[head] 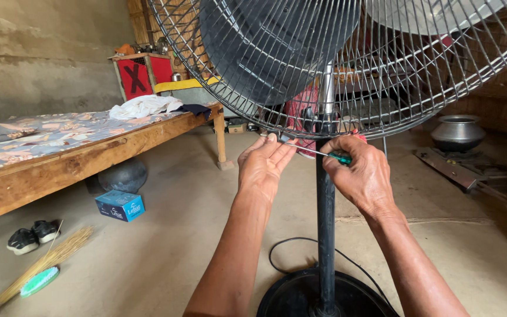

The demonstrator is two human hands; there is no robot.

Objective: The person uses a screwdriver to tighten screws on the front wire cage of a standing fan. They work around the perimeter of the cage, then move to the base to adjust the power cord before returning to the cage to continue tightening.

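Note:
A tall pedestal fan stands in front of me, with a wire grille (418, 88), a black pole (325, 223) and a round black base (291, 296). My right hand (362, 176) grips a screwdriver (318, 153) with a green handle, its shaft pointing left toward the grille's lower rim. My left hand (263, 164) is raised beside the pole, fingertips touching the rim of the grille near the screwdriver tip. A black cord (283, 249) loops on the floor by the base.
A wooden bed (60, 167) with a patterned cover stands at left, a blue box (120, 205), black shoes (30, 235) and a straw broom (36, 270) by it. A metal pot (458, 132) sits at right, a red cabinet (139, 73) at the back.

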